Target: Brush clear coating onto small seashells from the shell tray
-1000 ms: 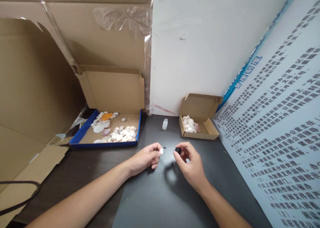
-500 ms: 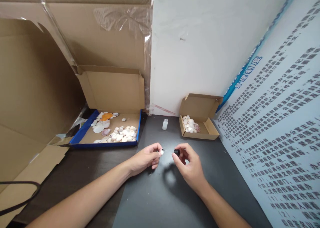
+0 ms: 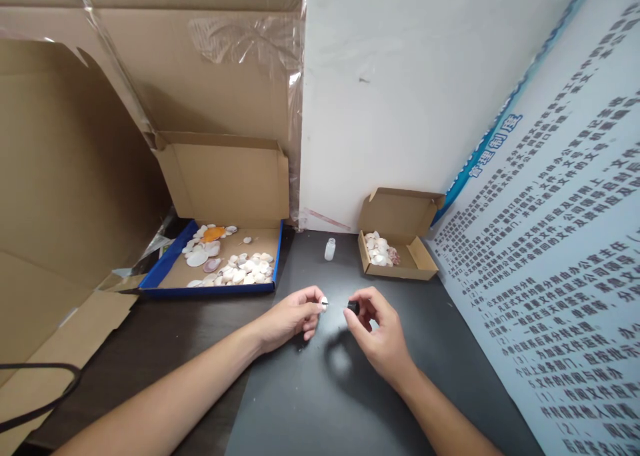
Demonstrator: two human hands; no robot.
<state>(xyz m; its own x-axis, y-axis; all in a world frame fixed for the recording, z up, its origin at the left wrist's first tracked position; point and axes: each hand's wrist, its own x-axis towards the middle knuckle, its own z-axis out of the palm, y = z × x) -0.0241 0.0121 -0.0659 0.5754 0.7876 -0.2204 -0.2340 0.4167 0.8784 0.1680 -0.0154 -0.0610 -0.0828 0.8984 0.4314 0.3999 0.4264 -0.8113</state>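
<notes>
Between thumb and fingers my left hand pinches a small white shell. To its right, my right hand grips a black cap. A thin brush-like stem reaches from the cap toward the shell, its dark tip at the shell's face; whether it touches is too small to tell. A small translucent bottle without a cap stands upright on the dark table beyond both hands.
At the left, a blue-edged open box holds many shells and an orange one. A smaller cardboard box with shells is at the right. Cardboard, a white panel and a printed board surround the table.
The dark tip of the stem has shifted slightly down and left against the shell. Both hands stay nearly in place with their holds unchanged.
</notes>
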